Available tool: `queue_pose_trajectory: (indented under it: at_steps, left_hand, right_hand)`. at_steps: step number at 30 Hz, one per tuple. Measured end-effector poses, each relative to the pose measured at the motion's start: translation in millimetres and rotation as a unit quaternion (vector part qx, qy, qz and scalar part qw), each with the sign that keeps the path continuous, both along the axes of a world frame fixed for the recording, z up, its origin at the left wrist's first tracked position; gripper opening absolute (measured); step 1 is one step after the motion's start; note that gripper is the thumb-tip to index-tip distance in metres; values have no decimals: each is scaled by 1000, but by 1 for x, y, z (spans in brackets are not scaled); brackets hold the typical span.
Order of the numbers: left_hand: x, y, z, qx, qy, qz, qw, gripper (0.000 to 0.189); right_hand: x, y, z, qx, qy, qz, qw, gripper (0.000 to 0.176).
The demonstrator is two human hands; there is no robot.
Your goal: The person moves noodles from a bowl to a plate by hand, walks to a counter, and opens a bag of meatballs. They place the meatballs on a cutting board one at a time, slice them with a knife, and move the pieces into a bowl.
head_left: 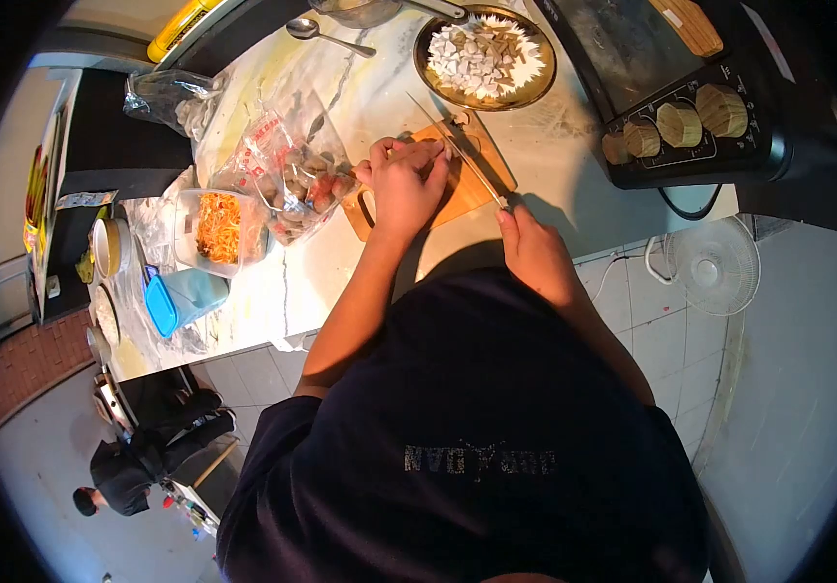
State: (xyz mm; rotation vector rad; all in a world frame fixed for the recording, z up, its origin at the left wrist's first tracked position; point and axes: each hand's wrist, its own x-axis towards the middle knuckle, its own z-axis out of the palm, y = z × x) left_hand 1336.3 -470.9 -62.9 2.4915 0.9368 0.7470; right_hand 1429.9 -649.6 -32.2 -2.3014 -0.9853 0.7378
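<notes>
My left hand (405,185) rests on a wooden cutting board (484,180), fingers curled down over a small piece of food that they mostly hide. My right hand (533,248) grips the handle of a long thin knife (457,148). Its blade slants across the board just past the left fingertips, with the tip pointing toward a round dark plate (539,85) piled with pale chopped pieces. A clear plastic bag (287,160) of brownish-red lumps lies right beside the left hand.
A clear tub of orange shreds (217,228) and a blue-lidded container (177,301) sit at the left of the marble counter (554,155). A spoon (326,37) lies at the back. A black appliance with knobs (690,126) stands right. A floor fan (716,264) and another person (136,466) are below.
</notes>
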Motion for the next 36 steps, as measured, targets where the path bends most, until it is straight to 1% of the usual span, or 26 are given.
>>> queue_pose_trajectory:
  at_steps: [11,17,19,27,29,35,36]
  left_hand:
    - [0,1,-2,9,1,-5,1000,14]
    - [0,0,1,4,-14,-4,1000,14]
    - [-1,0,2,-33,31,13,999,19]
    - [-1,0,5,-32,37,5,999,20]
    - [-1,0,6,-31,36,1,999,20]
    - [-3,2,3,-34,46,2,998,19]
    - [-3,3,2,-22,28,-1,999,19]
  right_hand:
    - [-1,0,2,9,18,-3,1000,37]
    - [-2,1,-1,11,6,-1,1000,37]
    - [-1,1,1,-2,13,2,1000,38]
    - [1,1,3,-25,27,3,999,40]
    - [0,0,-2,-2,10,7,1000,40]
    - [0,1,-4,-18,12,11,1000,37]
    - [0,1,-2,-19,13,10,1000,37]
